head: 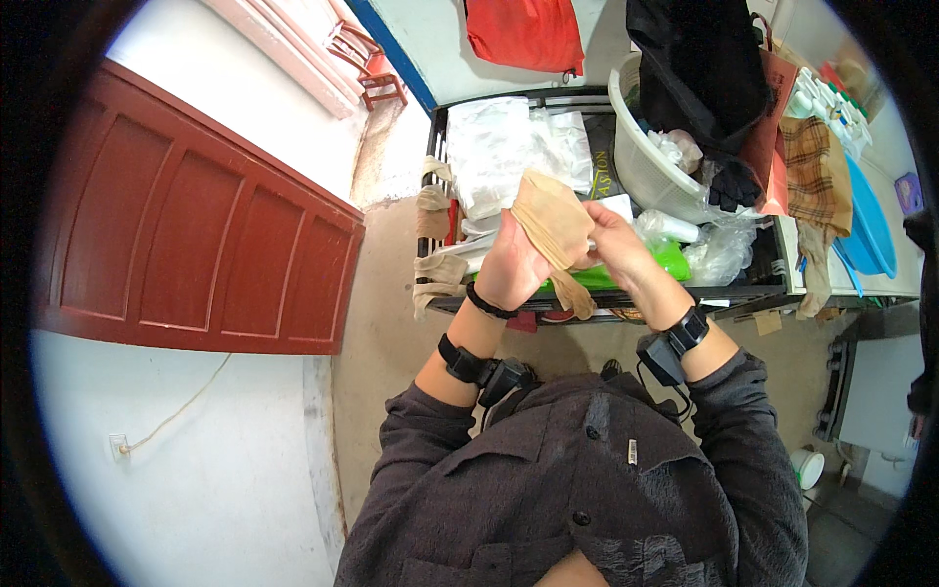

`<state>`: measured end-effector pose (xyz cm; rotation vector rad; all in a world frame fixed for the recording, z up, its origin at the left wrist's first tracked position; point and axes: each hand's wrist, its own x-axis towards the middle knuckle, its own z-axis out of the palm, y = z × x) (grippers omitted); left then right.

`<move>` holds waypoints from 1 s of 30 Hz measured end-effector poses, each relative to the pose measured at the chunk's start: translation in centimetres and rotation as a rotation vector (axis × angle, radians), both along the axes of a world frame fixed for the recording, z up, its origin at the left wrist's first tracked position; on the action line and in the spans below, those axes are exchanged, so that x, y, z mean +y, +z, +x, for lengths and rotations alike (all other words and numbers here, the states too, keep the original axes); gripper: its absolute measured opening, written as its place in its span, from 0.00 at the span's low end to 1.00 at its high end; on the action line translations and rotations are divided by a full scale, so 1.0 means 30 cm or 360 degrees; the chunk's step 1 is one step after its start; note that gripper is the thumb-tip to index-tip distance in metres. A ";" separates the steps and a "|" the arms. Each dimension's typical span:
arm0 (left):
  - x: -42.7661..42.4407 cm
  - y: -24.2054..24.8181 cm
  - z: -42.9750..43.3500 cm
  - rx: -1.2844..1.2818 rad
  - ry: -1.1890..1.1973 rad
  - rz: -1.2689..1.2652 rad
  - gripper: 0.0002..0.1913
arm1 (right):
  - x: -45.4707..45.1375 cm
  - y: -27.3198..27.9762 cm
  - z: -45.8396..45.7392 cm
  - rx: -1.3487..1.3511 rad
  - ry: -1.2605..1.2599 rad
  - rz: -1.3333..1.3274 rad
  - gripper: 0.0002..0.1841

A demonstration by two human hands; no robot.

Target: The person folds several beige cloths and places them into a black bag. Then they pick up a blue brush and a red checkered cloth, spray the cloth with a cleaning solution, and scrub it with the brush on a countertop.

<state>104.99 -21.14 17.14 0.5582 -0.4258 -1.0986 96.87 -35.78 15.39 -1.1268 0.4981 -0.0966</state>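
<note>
A beige stretchy cloth (554, 216), probably a nylon stocking or sock, is between my two hands above the rack's front edge. My left hand (508, 265) has its palm turned up, and the cloth covers its fingers, hiding them. My right hand (615, 241) pinches the cloth's right edge, with a small whitish piece showing at the fingertips. A darker loose end of the cloth hangs below, over the rack's front rail. More beige cloth pieces (438, 268) are looped around the bars at the rack's left end.
On the black metal rack (506, 302) lie white plastic bags (488, 147), a green bag (667, 260) and clear plastic (722, 253). A white basket (649, 172) holds dark items. A blue basin (866, 220) stands right. A red-brown door (198, 220) stands left.
</note>
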 end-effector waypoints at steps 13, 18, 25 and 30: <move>0.021 -0.041 0.047 -0.0588 -0.0380 0.0447 0.32 | -0.090 -0.063 0.005 -0.0302 0.0311 -0.0211 0.08; 0.073 -0.122 0.167 -0.0520 0.0246 0.0641 0.14 | -0.126 -0.153 0.043 -0.0308 -0.0410 0.0221 0.06; 0.202 -0.332 0.303 -0.0031 0.0724 0.0753 0.08 | -0.226 -0.339 0.018 -0.0240 -0.0347 0.0093 0.09; 0.242 -0.452 0.324 -0.0189 0.0724 0.0866 0.15 | -0.244 -0.476 -0.013 0.0078 0.0011 -0.0282 0.11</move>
